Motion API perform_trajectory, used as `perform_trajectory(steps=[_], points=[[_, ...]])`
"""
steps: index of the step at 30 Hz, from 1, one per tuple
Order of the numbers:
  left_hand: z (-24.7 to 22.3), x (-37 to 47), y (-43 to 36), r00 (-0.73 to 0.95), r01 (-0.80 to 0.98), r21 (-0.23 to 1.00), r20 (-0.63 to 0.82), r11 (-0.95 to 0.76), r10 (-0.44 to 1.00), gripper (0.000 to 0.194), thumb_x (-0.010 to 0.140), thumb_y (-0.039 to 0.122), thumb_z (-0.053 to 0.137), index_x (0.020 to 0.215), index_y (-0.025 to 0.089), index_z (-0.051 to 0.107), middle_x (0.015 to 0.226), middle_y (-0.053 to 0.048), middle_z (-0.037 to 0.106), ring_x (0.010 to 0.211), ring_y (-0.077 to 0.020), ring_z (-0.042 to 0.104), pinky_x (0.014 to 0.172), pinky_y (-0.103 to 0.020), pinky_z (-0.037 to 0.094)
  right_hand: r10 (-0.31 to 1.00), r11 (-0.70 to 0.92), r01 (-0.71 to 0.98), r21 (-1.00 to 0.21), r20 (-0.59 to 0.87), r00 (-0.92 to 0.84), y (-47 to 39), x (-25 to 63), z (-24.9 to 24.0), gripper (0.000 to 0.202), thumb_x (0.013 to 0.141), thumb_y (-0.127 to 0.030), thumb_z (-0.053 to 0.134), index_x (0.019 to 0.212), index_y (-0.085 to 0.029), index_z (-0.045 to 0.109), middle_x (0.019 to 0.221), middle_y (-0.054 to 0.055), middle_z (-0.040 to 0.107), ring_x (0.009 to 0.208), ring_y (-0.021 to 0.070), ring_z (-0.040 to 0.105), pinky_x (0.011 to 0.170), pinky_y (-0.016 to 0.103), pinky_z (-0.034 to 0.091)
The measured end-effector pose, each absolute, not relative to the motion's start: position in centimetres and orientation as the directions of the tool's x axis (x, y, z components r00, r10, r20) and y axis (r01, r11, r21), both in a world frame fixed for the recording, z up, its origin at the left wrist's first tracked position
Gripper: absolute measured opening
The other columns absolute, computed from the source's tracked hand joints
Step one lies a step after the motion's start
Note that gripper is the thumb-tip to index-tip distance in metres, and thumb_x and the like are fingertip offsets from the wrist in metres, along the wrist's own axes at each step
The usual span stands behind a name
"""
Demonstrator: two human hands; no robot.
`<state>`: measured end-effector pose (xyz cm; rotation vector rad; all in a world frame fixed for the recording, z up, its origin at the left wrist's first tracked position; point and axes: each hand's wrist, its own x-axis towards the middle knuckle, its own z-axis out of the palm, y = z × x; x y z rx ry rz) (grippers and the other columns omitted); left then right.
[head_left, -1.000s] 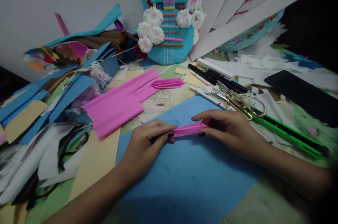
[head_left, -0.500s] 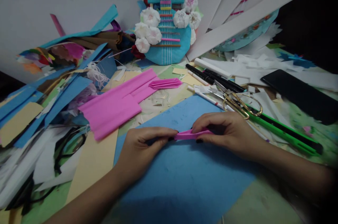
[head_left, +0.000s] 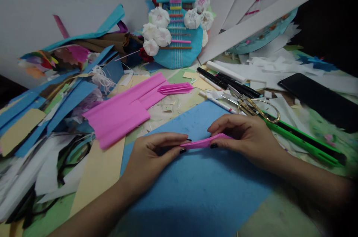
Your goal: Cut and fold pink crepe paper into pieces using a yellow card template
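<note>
Shifted slightly toward one o'clock, my right hand (head_left: 248, 134) has the pink strip (head_left: 200, 143) sloping upward on its side, where half a second ago it lay flatter. With that strip as the dial's centre, a heap of paper scraps (head_left: 67, 108) lies at nine, blurred in its near part and cropped by the frame. Toward ten spreads a pink paper sheet (head_left: 117, 114). Close by at nine, my left hand (head_left: 152, 151) pinches the strip's left end, thumb and forefinger nearly together, hiding its tip. At eleven sits a folded pink piece (head_left: 175, 88); beyond it a blue guitar shape (head_left: 191, 49) loses its top to the frame. Beneath us, a blue sheet (head_left: 192, 192) runs toward six. At three, my right thumb and fingertips stand barely apart with the strip between them, the hindmost fingers hidden. Scissors (head_left: 264, 109) lie between one and two, partly behind my hand; a green cutter (head_left: 304, 141) at three has its right end smudged; a flat black slab (head_left: 321, 97) rests at two
</note>
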<state>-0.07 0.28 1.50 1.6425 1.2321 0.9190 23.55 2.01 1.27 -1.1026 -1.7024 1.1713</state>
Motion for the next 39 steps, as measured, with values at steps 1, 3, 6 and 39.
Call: perform_trajectory(steps=[1,3,6,39], points=[[1.4,0.0,0.3,0.242,0.313,0.944,0.028,-0.105,0.970,0.024,0.075,0.013,0.071,0.091,0.030,0.075,0.086,0.006,0.077,0.076,-0.0083,0.073,0.072,-0.010,0.056,0.941,0.203,0.232,-0.951,0.124,-0.316,2.0,23.6,1.3,0.015,0.071,-0.024,0.077,0.083,-0.016,0.070,0.080,0.002,0.070,0.069,0.0094,0.065,0.061,0.018,0.050],[1.4,0.0,0.3,0.252,0.284,0.957,-0.010,-0.064,0.968,0.025,0.074,0.013,0.072,0.093,0.028,0.075,0.089,0.005,0.077,0.080,-0.0092,0.073,0.074,-0.010,0.056,0.943,0.204,0.244,-0.948,0.124,-0.309,2.0,23.5,1.3,0.014,0.071,-0.024,0.076,0.082,-0.016,0.070,0.079,0.001,0.070,0.068,0.0094,0.065,0.060,0.018,0.050],[1.4,0.2,0.3,0.258,0.320,0.943,0.009,-0.094,0.966,0.022,0.072,0.016,0.075,0.091,0.028,0.076,0.086,0.005,0.077,0.077,-0.0083,0.072,0.070,-0.008,0.055,0.943,0.212,0.268,-0.940,0.125,-0.308,1.9,23.3,1.4,0.012,0.072,-0.022,0.075,0.082,-0.016,0.070,0.078,0.001,0.070,0.070,0.0102,0.065,0.062,0.019,0.051],[1.8,0.7,-0.3,0.401,0.382,0.779,0.345,-0.497,0.849,0.033,0.078,0.006,0.067,0.093,0.034,0.074,0.084,0.013,0.076,0.072,-0.0024,0.071,0.070,-0.003,0.051,0.886,0.361,0.212,-0.908,0.262,-0.383,0.1,22.9,2.2,0.013,0.081,-0.027,0.069,0.083,-0.014,0.073,0.074,0.000,0.072,0.064,0.0061,0.064,0.060,0.013,0.049]])
